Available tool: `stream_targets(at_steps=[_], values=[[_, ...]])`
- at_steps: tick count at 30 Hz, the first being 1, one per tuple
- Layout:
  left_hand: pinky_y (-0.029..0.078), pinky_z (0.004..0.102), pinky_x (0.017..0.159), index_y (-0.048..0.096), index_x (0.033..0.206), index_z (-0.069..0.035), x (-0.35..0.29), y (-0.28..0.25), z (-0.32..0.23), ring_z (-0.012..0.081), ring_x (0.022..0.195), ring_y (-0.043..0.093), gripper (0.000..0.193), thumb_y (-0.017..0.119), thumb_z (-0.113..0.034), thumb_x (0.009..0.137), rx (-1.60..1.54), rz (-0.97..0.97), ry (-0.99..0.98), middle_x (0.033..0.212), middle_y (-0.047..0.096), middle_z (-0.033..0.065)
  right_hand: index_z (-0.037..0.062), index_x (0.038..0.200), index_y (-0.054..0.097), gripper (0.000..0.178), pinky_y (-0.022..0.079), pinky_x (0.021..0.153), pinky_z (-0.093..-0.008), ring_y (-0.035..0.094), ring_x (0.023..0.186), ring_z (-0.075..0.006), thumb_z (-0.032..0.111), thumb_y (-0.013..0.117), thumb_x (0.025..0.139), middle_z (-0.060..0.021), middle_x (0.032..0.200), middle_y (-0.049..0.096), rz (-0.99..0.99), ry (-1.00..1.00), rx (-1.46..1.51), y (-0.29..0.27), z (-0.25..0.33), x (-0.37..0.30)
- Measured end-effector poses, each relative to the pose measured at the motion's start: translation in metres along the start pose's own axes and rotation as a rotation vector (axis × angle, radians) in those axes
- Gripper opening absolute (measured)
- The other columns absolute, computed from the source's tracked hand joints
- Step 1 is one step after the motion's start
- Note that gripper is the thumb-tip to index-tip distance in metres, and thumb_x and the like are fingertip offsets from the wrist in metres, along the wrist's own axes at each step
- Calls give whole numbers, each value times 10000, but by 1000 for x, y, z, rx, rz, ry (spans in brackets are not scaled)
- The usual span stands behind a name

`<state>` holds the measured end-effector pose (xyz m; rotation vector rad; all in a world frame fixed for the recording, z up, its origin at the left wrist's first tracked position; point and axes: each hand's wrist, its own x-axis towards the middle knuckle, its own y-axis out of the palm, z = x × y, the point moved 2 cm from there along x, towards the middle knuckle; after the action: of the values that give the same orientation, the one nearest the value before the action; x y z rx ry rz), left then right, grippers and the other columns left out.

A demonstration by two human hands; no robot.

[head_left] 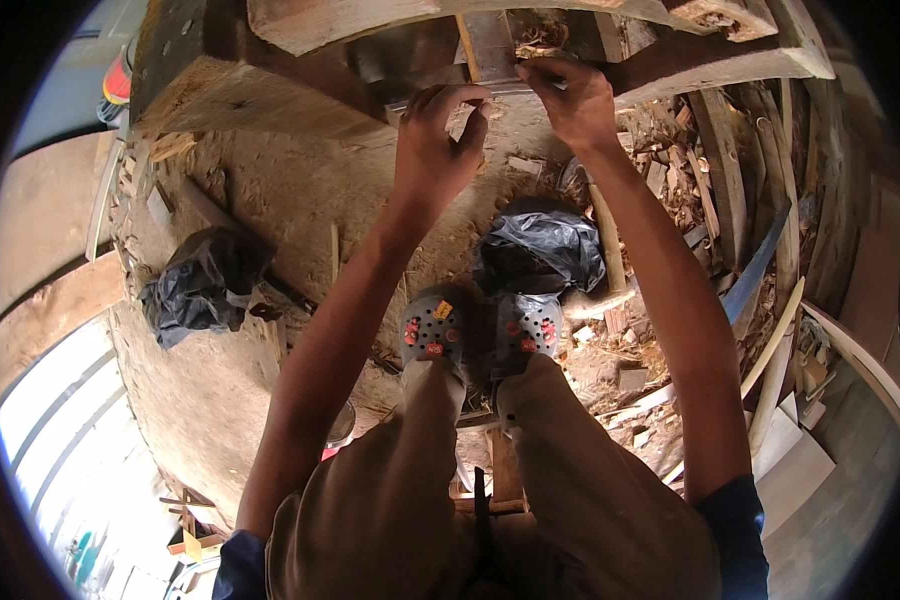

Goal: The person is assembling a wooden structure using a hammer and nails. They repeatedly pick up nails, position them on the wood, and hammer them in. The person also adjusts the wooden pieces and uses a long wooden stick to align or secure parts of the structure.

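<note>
Both my arms reach forward to a heavy wooden bench (300, 95) at the top of the view. My left hand (438, 145) is at its near edge, fingers curled, thumb and forefinger bent toward each other. To its right, my right hand (573, 100) has thumb and forefinger drawn together over the same edge. What either hand pinches, if anything, is too small or hidden to make out. A narrow upright wooden strip (468, 48) and a dark flat piece (492, 45) lie just beyond the fingertips, among the bench's beams.
Black plastic bags (205, 285) (540, 248) lie on the dirt floor (300, 200), left and ahead of my clogs (435, 325). Wood scraps (670, 180) and long planks (725, 160) crowd the right side. A blue-grey blade-like strip (758, 265) leans there. Slatted light enters lower left.
</note>
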<state>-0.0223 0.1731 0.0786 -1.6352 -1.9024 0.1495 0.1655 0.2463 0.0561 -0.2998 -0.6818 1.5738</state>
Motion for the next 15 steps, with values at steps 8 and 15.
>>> stream_targets(at_steps=[8, 15], values=[[511, 420, 884, 715, 1027, -51, 6, -2, 9, 365, 972, 667, 179, 726, -86, 852, -7, -10, -6, 984, 723, 166, 93, 1069, 778, 228, 564, 833, -339, 748, 892, -222, 240, 735, 900, -124, 973, 771, 56, 0, 67, -3, -6, 1], [523, 352, 888, 717, 1091, -58, 8, -2, 12, 272, 1019, 709, 187, 701, -120, 916, 60, 38, 9, 1053, 735, 144, 62, 1124, 756, 236, 545, 830, -292, 713, 915, -136, 205, 741, 937, -99, 1039, 775, 71, -50, 103, -3, -10, 3]])
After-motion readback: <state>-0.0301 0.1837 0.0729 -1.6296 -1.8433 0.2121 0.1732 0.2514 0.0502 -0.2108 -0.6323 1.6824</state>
